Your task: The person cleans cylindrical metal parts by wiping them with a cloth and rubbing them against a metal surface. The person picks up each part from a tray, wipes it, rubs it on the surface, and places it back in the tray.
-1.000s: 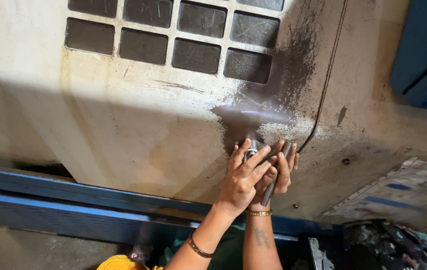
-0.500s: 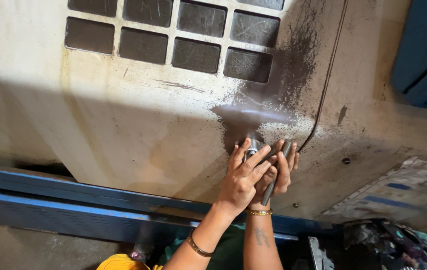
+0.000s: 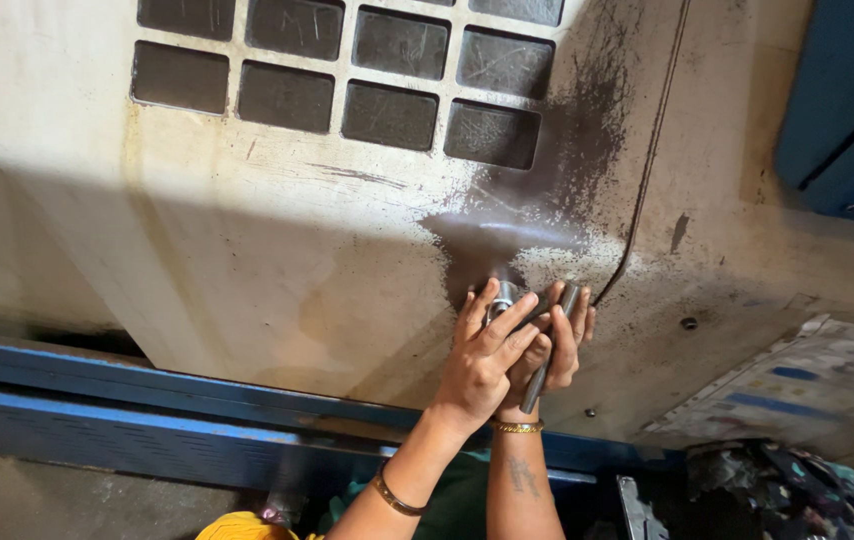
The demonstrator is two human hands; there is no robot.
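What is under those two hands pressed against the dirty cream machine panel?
Under the left hand a small shiny metal cylinder pokes out at the fingertips. A grey metal rod runs through the right hand. How these join the cream machine panel is covered by the palms.

There is just one camera – it sits on the person's head and looks down, close in. It faces a big dirty cream machine cover (image 3: pixel 277 260), with both arms reaching up from the bottom edge – no second view.
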